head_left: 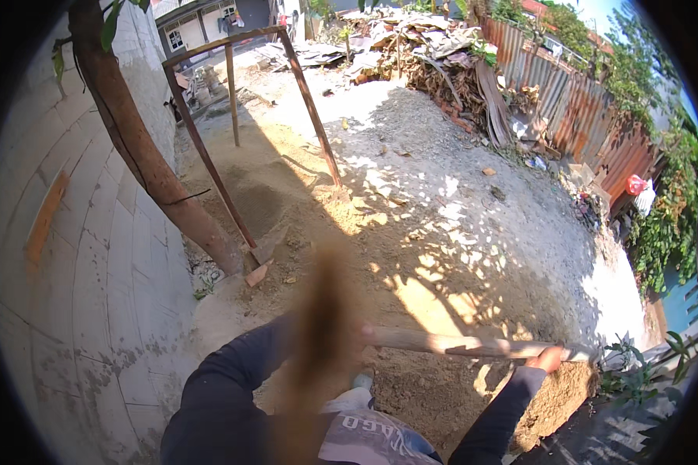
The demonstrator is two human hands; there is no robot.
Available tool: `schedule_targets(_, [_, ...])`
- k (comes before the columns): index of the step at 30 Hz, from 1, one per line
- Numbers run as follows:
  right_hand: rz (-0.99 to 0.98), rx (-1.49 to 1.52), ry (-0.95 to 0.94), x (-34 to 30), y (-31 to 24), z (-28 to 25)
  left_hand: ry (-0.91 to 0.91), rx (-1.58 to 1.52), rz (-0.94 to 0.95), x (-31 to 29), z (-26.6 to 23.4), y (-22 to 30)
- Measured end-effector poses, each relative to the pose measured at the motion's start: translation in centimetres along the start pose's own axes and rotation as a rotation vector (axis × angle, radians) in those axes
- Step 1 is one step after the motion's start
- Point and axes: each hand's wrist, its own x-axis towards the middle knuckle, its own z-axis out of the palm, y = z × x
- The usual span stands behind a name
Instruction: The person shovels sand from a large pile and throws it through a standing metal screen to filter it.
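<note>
A long wooden tool handle (pixel 450 342) lies nearly level across the front of me. My right hand (pixel 547 359) is closed around it near its right end, where a greyish part shows; I cannot make out the kind of tool. My left hand (pixel 362 338) is at the handle's left end, mostly hidden behind a blurred brown shape (pixel 322 325) close to the camera. The little that shows of it looks closed on the wood. Beneath the right hand is a sunlit mass of brown soil (pixel 558 407), and darker loose soil (pixel 434 399) lies below the handle.
A leaning tree trunk (pixel 143 147) stands beside a grey block wall (pixel 93 256) at left. Past it rises a thin upright frame (pixel 306 97) over a sand heap (pixel 256 198). Debris (pixel 419 58) and a rusty corrugated fence (pixel 574 97) lie farther off; plants (pixel 636 380) grow at right.
</note>
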Motion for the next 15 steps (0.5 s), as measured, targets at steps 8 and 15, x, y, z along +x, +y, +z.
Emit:
schedule_targets(8, [0.882,0.631,-1.119,-40.1,1.3,36.9,1.551,1.095,0.581,-44.9,11.5,11.3])
schedule_targets(15, [0.641,0.535,-1.243,-38.9,11.1,34.3,2.064,1.848,0.212,-38.7,0.2,4.6])
